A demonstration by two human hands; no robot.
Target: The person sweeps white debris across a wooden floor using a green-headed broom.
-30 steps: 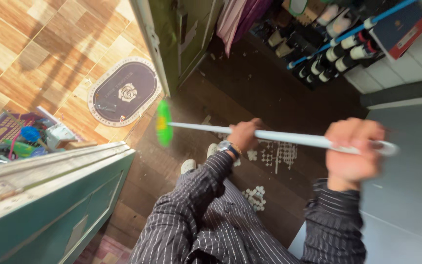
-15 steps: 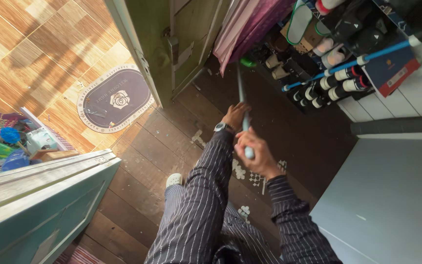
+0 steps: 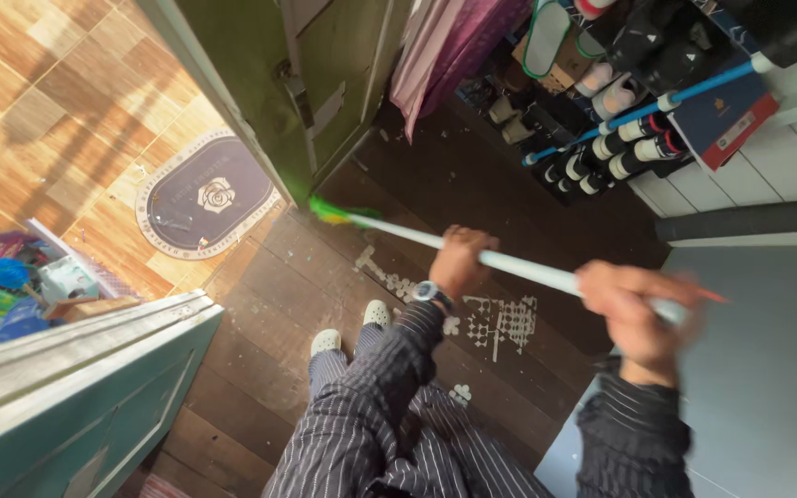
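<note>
While the person stands on a dark wooden plank floor (image 3: 260, 314), seen from above, both bare hands wrap around a long pale broom handle (image 3: 518, 266). The left hand (image 3: 461, 258) is closed around the handle near its middle, a wristwatch (image 3: 428, 293) on that wrist. The right hand (image 3: 634, 309) is clamped on the upper end and is blurred. The handle slants from lower right up to the left, and its green broom head (image 3: 332, 212) sits low at the foot of an open green door (image 3: 260, 83), right at the threshold edge.

Beyond the door lies a tan tiled floor (image 3: 39, 101) with an oval dark doormat (image 3: 205, 198) just past the sill. To the left, the top edge of a teal door or cabinet panel (image 3: 94, 369) juts in close beside the person's leg, narrowing the space there. To the right, a grey flat surface (image 3: 767, 369) sits right beside the right arm. Ahead, a shoe rack (image 3: 620, 101) and hanging pink cloth (image 3: 445, 46) line the far wall. Open plank floor remains between the white shoes (image 3: 352, 327) and the rack, with pale flecks and patches scattered on it.
</note>
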